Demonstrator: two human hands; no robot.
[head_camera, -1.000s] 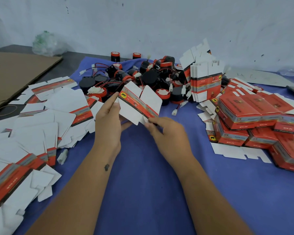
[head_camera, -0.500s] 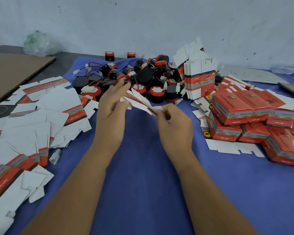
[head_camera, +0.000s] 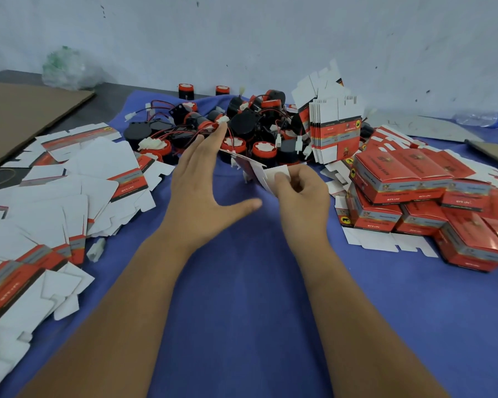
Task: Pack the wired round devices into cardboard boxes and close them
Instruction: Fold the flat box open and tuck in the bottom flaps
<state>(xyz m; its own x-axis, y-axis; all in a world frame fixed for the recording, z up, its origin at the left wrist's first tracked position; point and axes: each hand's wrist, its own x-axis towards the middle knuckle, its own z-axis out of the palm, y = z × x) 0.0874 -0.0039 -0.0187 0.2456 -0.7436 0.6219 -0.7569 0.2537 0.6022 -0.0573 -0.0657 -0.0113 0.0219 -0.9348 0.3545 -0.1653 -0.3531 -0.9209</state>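
With the right hand point(head_camera: 299, 193) pinching the flat box blank point(head_camera: 259, 170) and the open left hand point(head_camera: 202, 191) reaching toward the wired round devices point(head_camera: 242, 130) just beyond its fingers, pop the blank square before loading.

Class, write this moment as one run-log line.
stage: box forming | right hand: pinches flat box blank | left hand: open, reaching toward device pile | closed boxes: stacked right
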